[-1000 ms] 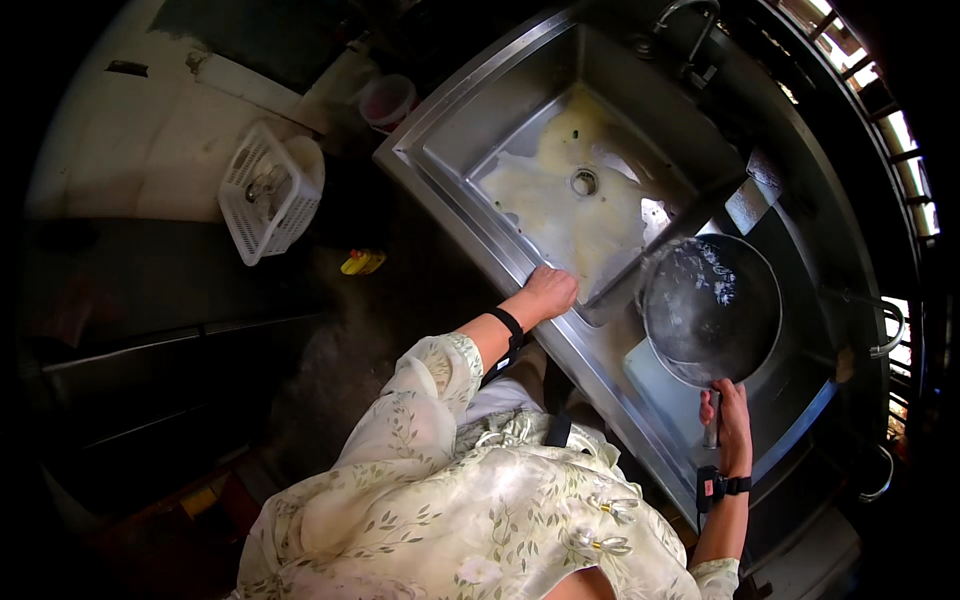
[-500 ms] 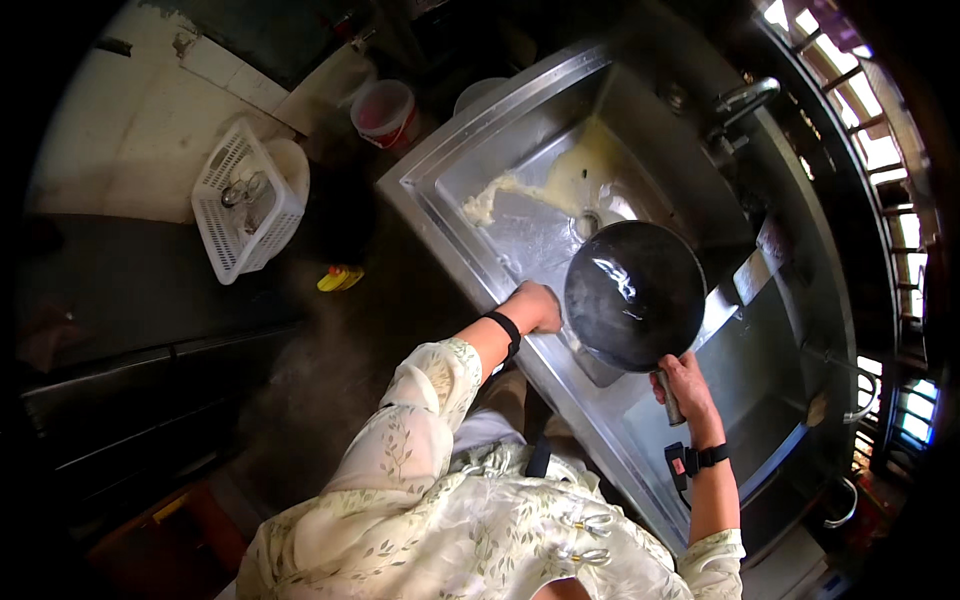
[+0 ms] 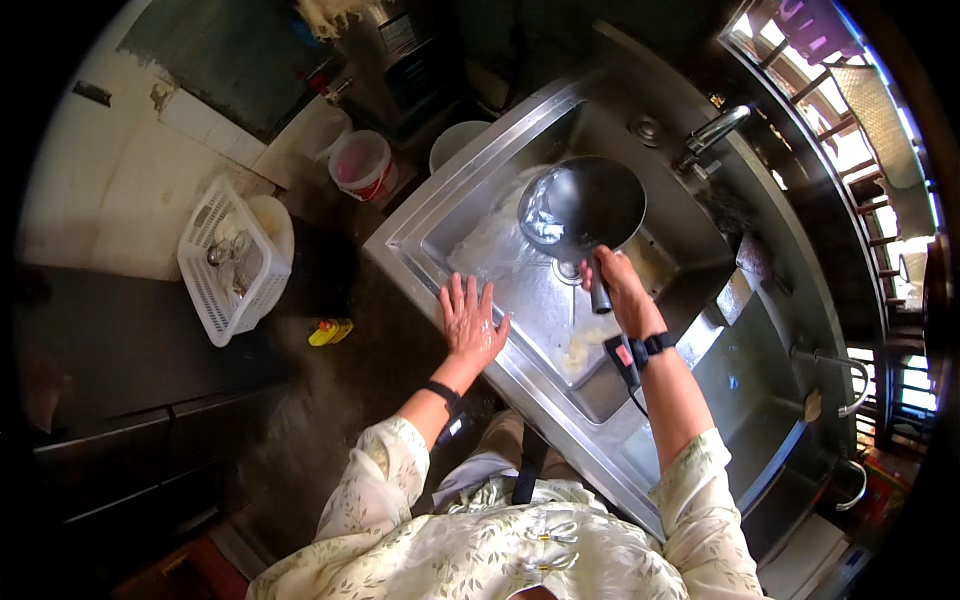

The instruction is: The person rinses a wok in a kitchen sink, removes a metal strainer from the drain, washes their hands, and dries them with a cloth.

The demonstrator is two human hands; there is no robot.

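Observation:
My right hand (image 3: 622, 283) is closed round the handle of a dark frying pan (image 3: 598, 205). The pan hangs tilted over the far part of the left basin of a steel double sink (image 3: 405, 225), with a bright wet sheen on its left side. Wet and with fingers spread, my left hand (image 3: 470, 325) is over the sink's front rim and holds nothing. Pale water (image 3: 485, 240) spreads on the basin floor left of the pan. Some yellowish residue (image 3: 580, 352) lies nearer me, below the drain (image 3: 568, 270).
A tap (image 3: 718, 130) rises behind the left basin. The right basin (image 3: 765, 385) holds water. On the left stand a white plastic basket (image 3: 232, 270) with metal utensils and a whitish bucket (image 3: 362, 165). A yellow item (image 3: 330, 331) lies below them.
The pan has moved away from me and left, in my right hand. My left hand, earlier closed at the rim, has shifted left and spread its fingers. Water now covers the basin's left part.

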